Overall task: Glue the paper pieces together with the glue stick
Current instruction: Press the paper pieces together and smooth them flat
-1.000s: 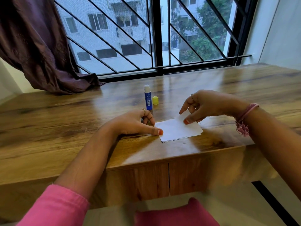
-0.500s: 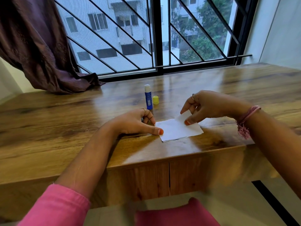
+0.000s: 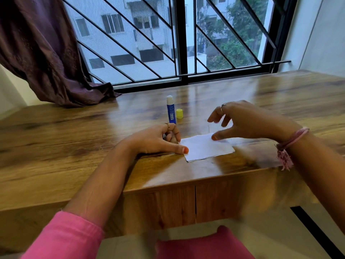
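Paper (image 3: pixel 206 147) pinned by left hand (image 3: pixel 155 140) thumb; right hand (image 3: pixel 242 121) blurred, fingers spread, holding nothing.

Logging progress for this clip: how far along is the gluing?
Done: glue stick stands uncapped, cap beside it. In hand: left hand touches the paper edge; right hand hovers open above it. Left: whether the pieces are stuck cannot be told.

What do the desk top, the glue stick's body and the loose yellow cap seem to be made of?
Desk top: wood or wood-look laminate, glossy; grain shows and the window reflects in it.
Glue stick: probably plastic, smooth blue tube with a printed label.
Yellow cap: likely plastic, smooth and evenly coloured.
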